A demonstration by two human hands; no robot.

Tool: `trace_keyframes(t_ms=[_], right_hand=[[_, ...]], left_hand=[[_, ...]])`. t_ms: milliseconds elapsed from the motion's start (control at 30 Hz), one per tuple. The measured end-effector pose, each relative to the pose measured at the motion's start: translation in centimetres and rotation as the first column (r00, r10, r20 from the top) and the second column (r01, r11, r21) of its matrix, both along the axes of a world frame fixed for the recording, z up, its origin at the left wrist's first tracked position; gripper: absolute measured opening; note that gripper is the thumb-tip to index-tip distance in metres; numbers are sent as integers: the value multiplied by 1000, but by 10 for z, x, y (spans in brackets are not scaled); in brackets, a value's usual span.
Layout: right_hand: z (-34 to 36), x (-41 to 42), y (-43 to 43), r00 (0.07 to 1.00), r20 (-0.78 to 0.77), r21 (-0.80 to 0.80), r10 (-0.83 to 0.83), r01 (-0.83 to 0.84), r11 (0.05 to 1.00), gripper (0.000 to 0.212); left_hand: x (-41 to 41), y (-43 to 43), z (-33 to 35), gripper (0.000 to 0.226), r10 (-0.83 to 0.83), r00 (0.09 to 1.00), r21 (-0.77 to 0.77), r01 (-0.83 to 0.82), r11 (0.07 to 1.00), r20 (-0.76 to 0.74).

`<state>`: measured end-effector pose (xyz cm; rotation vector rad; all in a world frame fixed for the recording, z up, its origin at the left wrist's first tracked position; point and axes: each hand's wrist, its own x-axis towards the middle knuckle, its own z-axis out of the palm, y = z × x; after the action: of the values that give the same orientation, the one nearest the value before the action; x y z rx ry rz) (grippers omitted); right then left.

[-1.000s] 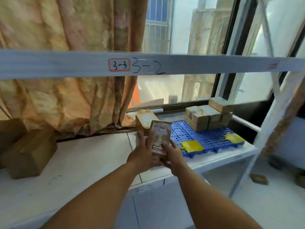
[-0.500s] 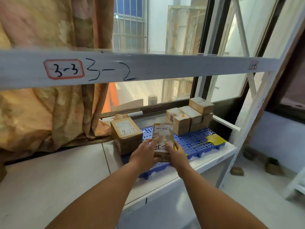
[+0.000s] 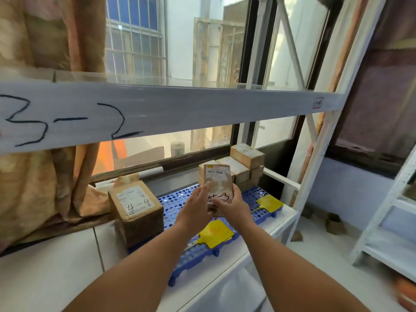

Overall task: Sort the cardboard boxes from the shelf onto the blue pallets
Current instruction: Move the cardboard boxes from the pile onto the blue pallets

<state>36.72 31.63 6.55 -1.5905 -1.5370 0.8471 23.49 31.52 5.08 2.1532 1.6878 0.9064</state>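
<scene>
A small flat cardboard box (image 3: 218, 181) with a barcode label and handwriting stands upright above the blue pallet (image 3: 173, 206). My left hand (image 3: 195, 208) grips its left edge and my right hand (image 3: 231, 204) grips its lower right. A larger box marked 4-4 (image 3: 136, 212) sits on the pallet's left end. A stack of several small boxes (image 3: 244, 164) stands at the pallet's far right.
Two yellow tags lie on the pallet, one (image 3: 216, 233) at the front and one (image 3: 269, 203) at the right. A white shelf beam marked 3-2 (image 3: 157, 109) crosses overhead. A curtain (image 3: 45, 176) hangs at left. Another white rack (image 3: 391, 233) stands at right.
I have stepped right and closer to the pallet. Both hands carried the small box forward, from over the shelf edge to above the pallet near the stack.
</scene>
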Motion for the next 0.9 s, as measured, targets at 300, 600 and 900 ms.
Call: trace_keyframes(t_ms=[300,600,900], right_hand=[[6,37,82,968,223,-36,119,-114,993,116],[7,93,169,929,341,167,144,-210,963,96],[-3,108,216,883,440,231,161,-285,930,93]], left_hand=[[41,65,9,77,-12,999,-48,9,999,-51],[96,136,19,65,192,980,-90,-196,976,-52],[117,161,3,62,377,886,-196,-434,879,-269]])
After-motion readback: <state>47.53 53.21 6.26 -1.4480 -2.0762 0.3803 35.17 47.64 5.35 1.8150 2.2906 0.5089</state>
